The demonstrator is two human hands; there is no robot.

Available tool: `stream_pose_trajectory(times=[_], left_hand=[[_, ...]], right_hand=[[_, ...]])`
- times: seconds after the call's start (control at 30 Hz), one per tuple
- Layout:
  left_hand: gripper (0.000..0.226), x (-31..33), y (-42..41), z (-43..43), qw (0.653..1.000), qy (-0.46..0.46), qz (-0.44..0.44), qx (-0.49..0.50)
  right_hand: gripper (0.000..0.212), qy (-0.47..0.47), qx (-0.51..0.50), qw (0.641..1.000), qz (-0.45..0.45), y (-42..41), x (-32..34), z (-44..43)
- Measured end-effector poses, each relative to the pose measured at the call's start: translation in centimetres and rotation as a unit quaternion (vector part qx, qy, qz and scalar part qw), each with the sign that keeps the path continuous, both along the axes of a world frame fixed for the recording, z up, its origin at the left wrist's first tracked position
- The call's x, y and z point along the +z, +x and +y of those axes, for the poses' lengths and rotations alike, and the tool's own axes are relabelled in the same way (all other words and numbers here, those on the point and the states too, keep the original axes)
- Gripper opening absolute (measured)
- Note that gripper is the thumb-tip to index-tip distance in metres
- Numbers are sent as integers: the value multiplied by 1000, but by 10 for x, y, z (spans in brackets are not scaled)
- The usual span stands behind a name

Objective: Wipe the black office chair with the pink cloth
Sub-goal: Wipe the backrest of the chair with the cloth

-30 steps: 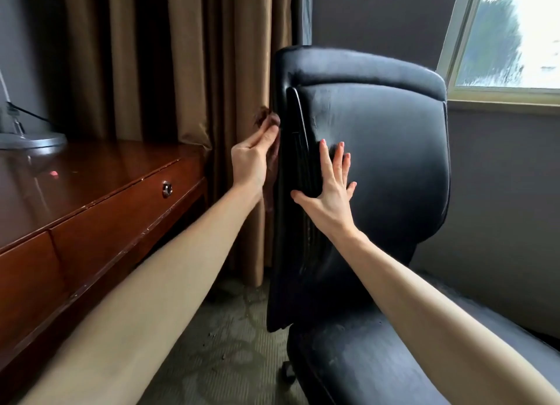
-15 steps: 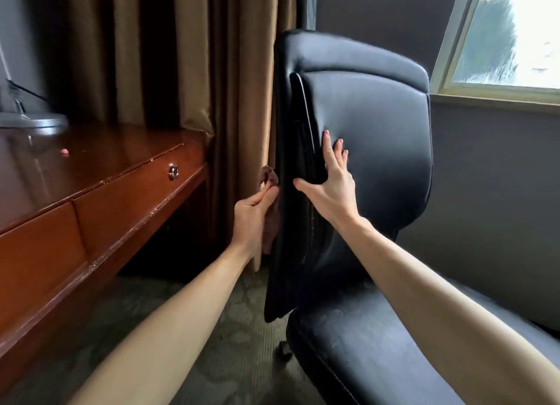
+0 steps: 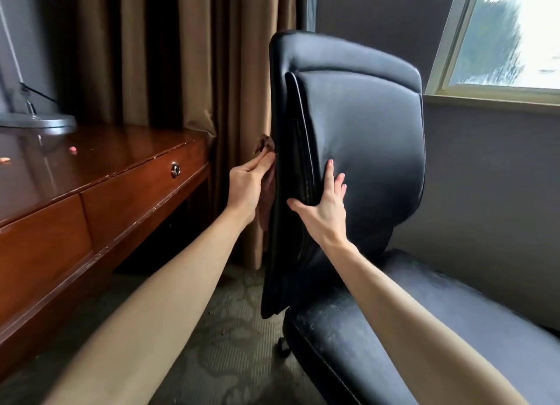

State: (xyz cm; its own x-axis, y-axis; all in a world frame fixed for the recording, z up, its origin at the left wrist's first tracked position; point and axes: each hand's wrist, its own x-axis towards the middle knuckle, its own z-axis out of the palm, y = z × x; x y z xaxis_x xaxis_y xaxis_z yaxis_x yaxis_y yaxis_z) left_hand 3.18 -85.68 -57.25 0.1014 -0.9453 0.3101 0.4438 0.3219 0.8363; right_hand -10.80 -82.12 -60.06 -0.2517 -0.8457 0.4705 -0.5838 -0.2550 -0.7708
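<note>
The black office chair (image 3: 363,150) stands just right of the bench (image 3: 106,174). Its backrest shows almost edge-on, with the padded front facing right toward the window (image 3: 509,40) and the rear face turned left toward the curtain (image 3: 236,71). The backrest's long axis runs upright, leaning a little, from the headrest down to the seat (image 3: 409,329).

The pink cloth (image 3: 267,147) sits against that rear face at about mid-height, bunched between the backrest's left edge and the left grip (image 3: 247,186). This grip has thumb and fingers closed on the cloth and presses it to the chair. A tuft pokes out above the fingertips and a fold hangs below the palm. How much cloth lies flat behind the backrest is hidden.

The right grip (image 3: 325,210) holds nothing. It lies open on the padded front, fingers straight and pointing up, thumb spread left onto the side seam, directly across the backrest from the cloth.

The coming stroke most likely runs along the upright axis, up toward the headrest or down toward the lower edge. The left grip is the one placed for it, with the cloth already touching the surface. The right grip looks like a counter-brace, so that pressure from the left does not swivel or roll the chair.
</note>
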Motion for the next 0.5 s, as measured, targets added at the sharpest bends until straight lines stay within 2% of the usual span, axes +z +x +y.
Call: stream_pose_trajectory(times=[0.1,0.27,0.4,0.5], left_hand=[[36,-40,4,6,999,18,-37,-3],[41,-93,2,12,997,51,-48,-13],[39,-97,1,27,997,61,-51,-11],[37,-69,-1,20,996,27,-81,37]], right_hand=[[109,-14,-7,1000,5,1,-1,-2],[108,-19,-13,1000,13,0,-2,-1],[108,-13,-17,1000,12,-1,2,2],[109,2,-16,1000,18,-4,6,3]])
